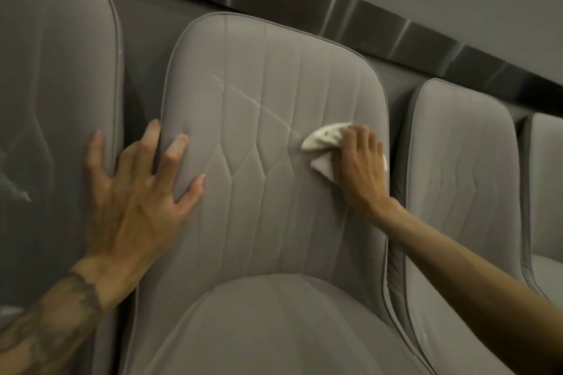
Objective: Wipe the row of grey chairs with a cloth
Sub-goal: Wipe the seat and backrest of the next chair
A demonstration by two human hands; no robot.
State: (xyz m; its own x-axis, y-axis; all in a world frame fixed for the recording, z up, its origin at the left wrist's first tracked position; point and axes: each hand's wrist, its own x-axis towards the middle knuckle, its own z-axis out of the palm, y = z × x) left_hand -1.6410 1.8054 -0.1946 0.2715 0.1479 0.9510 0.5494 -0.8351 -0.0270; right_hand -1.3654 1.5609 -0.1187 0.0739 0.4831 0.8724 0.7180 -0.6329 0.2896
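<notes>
Right hand, fingers curled, holds the likely soft, light cloth bunched against the right half of the backrest; left hand lies spread on its left edge.

One head-worn wide-angle view looks forward and down, close upon the grey chair backrest.

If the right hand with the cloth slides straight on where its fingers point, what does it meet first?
The right hand would probably cross only bare backrest up to its top rim; the pale streak seems to lie left of that line.
</notes>
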